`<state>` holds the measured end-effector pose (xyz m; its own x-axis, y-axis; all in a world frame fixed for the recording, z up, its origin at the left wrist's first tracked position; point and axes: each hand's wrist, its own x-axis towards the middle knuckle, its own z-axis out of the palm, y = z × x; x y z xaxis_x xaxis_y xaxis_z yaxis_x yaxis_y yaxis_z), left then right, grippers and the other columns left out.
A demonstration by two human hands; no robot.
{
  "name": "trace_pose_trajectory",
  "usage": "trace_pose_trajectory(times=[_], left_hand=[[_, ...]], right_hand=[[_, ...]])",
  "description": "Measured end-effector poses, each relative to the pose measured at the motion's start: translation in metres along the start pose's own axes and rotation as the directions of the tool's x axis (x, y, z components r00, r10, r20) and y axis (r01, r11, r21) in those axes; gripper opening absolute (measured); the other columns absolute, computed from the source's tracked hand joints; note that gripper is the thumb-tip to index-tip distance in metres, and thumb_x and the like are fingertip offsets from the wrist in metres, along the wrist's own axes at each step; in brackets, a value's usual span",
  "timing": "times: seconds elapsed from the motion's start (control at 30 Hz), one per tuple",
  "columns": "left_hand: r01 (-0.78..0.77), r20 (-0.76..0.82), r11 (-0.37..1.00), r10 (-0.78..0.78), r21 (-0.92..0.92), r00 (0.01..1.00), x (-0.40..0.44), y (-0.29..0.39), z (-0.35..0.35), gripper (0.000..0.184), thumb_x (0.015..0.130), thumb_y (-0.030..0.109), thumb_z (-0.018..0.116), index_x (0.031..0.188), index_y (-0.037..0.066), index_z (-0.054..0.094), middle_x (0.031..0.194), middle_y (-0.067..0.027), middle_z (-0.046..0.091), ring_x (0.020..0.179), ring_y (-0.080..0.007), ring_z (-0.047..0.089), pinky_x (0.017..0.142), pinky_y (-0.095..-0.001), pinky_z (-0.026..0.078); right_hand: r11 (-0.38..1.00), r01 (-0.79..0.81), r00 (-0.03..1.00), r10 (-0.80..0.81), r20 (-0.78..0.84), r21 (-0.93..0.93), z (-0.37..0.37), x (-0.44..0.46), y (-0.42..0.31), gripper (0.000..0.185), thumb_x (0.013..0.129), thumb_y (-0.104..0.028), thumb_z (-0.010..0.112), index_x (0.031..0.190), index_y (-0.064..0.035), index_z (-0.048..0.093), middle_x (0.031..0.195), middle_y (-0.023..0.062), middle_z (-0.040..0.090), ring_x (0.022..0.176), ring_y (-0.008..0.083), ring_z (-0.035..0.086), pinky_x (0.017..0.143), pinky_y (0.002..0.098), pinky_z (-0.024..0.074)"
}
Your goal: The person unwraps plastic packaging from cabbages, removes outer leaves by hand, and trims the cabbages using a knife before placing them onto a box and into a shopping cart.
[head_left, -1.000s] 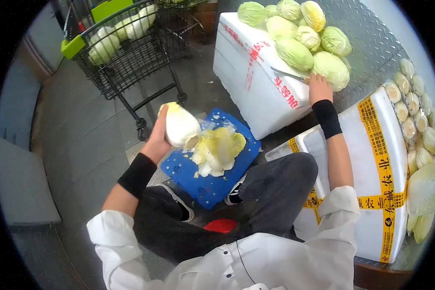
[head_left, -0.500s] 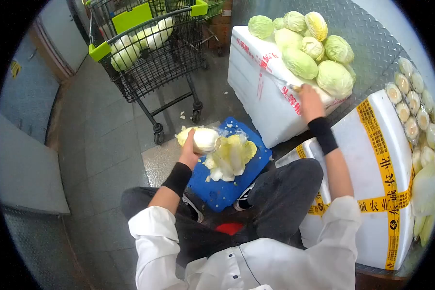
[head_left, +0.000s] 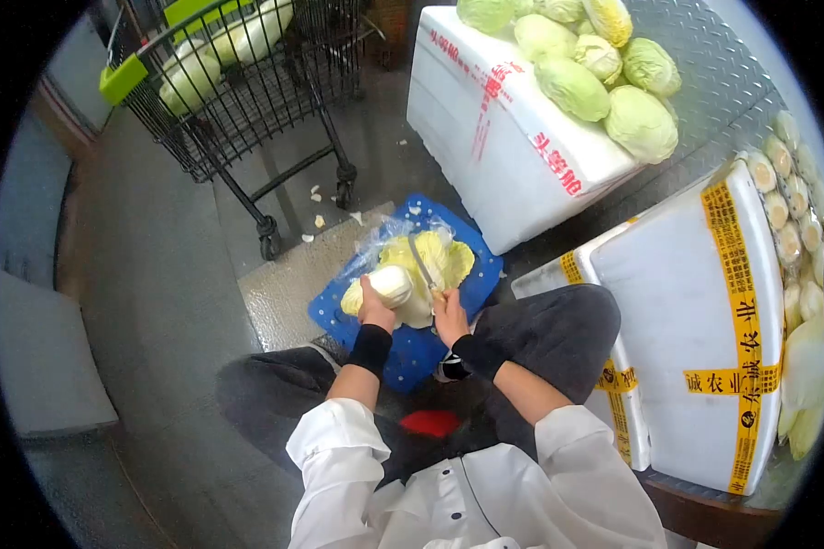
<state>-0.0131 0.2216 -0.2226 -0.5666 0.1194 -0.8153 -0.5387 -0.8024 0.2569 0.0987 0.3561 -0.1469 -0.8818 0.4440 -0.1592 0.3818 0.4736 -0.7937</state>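
My left hand (head_left: 375, 306) is closed around a pale napa cabbage (head_left: 392, 285), held over a blue plastic board or stool top (head_left: 407, 366) between my knees. In my right hand (head_left: 449, 318) is a knife (head_left: 423, 263), its blade pointing up and away from me, close to the cabbage's right side. Loose yellow-green cabbage leaves (head_left: 456, 265) lie on the blue surface beneath and beyond the blade. Crumpled clear plastic film (head_left: 373, 245) lies by the leaves.
A black shopping cart (head_left: 238, 119) with long pale vegetables stands ahead left. At right, several round cabbages (head_left: 572, 87) sit on a white foam box (head_left: 494, 137). Nearer is a yellow-taped foam box (head_left: 673, 320), with wrapped produce (head_left: 787, 201) beyond it. Scraps (head_left: 319, 221) dot the floor.
My right hand has come from the foam box top down to the blue surface, now with the knife plainly showing. My left hand still holds the cabbage. The view has shifted.
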Motion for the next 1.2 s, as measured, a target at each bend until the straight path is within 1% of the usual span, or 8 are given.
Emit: trace_pose_trajectory(times=[0.2, 0.23, 0.4, 0.63, 0.9, 1.07, 1.1, 1.2], left_hand=[[-0.012, 0.017, 0.997, 0.014, -0.078, 1.0, -0.017, -0.015, -0.013, 0.079, 0.076, 0.06, 0.069, 0.125, 0.001, 0.053, 0.119, -0.0126, 0.063, 0.102, -0.0307, 0.065, 0.083, -0.0442, 0.056], [-0.003, -0.038, 0.997, 0.006, 0.073, 0.999, -0.007, -0.015, -0.011, 0.071, 0.09, 0.067, 0.039, 0.135, 0.012, 0.047, 0.132, -0.0097, 0.055, 0.117, -0.0307, 0.055, 0.096, -0.0544, 0.042], [0.003, -0.158, 1.0, -0.002, 0.007, 0.987, 0.012, -0.019, -0.012, 0.068, 0.09, 0.063, 0.046, 0.134, 0.011, 0.046, 0.131, -0.0099, 0.055, 0.116, -0.0324, 0.056, 0.097, -0.0534, 0.044], [-0.024, -0.096, 1.0, 0.025, 0.009, 0.995, 0.008, -0.023, -0.015, 0.072, 0.088, 0.066, 0.048, 0.134, 0.011, 0.047, 0.131, -0.0094, 0.055, 0.114, -0.0317, 0.057, 0.095, -0.05, 0.047], [-0.073, -0.336, 0.99, 0.108, 0.117, 0.936, 0.004, -0.027, -0.005, 0.072, 0.085, 0.066, 0.052, 0.13, 0.01, 0.052, 0.124, -0.0096, 0.059, 0.108, -0.0301, 0.06, 0.09, -0.0486, 0.05], [-0.074, -0.394, 0.995, 0.095, 0.067, 0.914, 0.008, -0.032, -0.009, 0.138, 0.065, 0.066, 0.074, 0.143, -0.002, -0.017, 0.144, -0.0181, 0.033, 0.113, -0.0309, 0.057, 0.093, -0.0419, 0.052], [-0.08, -0.41, 0.993, 0.11, 0.09, 0.905, 0.003, -0.033, -0.005, 0.139, 0.066, 0.067, 0.073, 0.143, -0.003, -0.019, 0.145, -0.0181, 0.033, 0.114, -0.0307, 0.057, 0.094, -0.0413, 0.051], [-0.096, -0.441, 0.982, 0.16, 0.165, 0.883, -0.007, -0.033, 0.003, 0.106, 0.075, 0.067, 0.065, 0.135, -0.006, 0.018, 0.134, -0.0156, 0.048, 0.109, -0.0297, 0.059, 0.092, -0.0442, 0.051]], right_hand=[[0.985, 0.007, 1.0, -0.006, 0.005, -0.175, 0.019, -0.012, 0.014, 0.039, 0.082, -0.026, 0.064, 0.108, -0.0014, 0.048, 0.088, 0.0276, 0.064, 0.087, 0.0448, 0.062, 0.074, 0.0484, 0.0487], [0.987, 0.013, 1.0, -0.013, 0.001, -0.163, 0.018, -0.013, 0.01, 0.036, 0.082, -0.025, 0.064, 0.104, -0.0011, 0.049, 0.085, 0.0276, 0.063, 0.085, 0.0451, 0.062, 0.072, 0.0488, 0.0485], [0.984, 0.004, 1.0, 0.002, 0.031, -0.177, 0.028, -0.01, 0.015, 0.032, 0.084, -0.024, 0.063, 0.102, -0.0024, 0.048, 0.085, 0.0285, 0.063, 0.084, 0.0469, 0.061, 0.07, 0.0505, 0.0472], [0.987, -0.058, 0.998, 0.061, 0.015, -0.153, 0.05, -0.015, 0.034, 0.033, 0.083, -0.023, 0.062, 0.104, -0.0032, 0.047, 0.086, 0.0289, 0.063, 0.085, 0.0475, 0.06, 0.071, 0.0515, 0.0471], [0.957, -0.074, 0.981, 0.12, 0.151, -0.28, 0.037, 0.001, 0.028, 0.033, 0.083, -0.029, 0.061, 0.097, 0.0009, 0.057, 0.086, 0.0289, 0.063, 0.085, 0.0474, 0.06, 0.074, 0.0523, 0.0483], [0.901, -0.153, 0.95, 0.247, 0.189, -0.405, 0.027, 0.006, 0.022, 0.035, 0.084, -0.03, 0.063, 0.097, 0.0029, 0.061, 0.095, 0.0272, 0.065, 0.092, 0.0445, 0.062, 0.08, 0.0506, 0.0503], [0.896, -0.167, 0.945, 0.264, 0.192, -0.411, 0.027, 0.007, 0.024, 0.035, 0.084, -0.03, 0.063, 0.097, 0.0032, 0.061, 0.095, 0.0273, 0.065, 0.092, 0.0443, 0.062, 0.08, 0.0501, 0.0505], [0.903, -0.175, 0.951, 0.259, 0.171, -0.393, 0.029, 0.009, 0.025, 0.035, 0.083, -0.029, 0.061, 0.095, 0.0037, 0.064, 0.093, 0.0299, 0.064, 0.092, 0.0458, 0.062, 0.081, 0.0516, 0.0495]])
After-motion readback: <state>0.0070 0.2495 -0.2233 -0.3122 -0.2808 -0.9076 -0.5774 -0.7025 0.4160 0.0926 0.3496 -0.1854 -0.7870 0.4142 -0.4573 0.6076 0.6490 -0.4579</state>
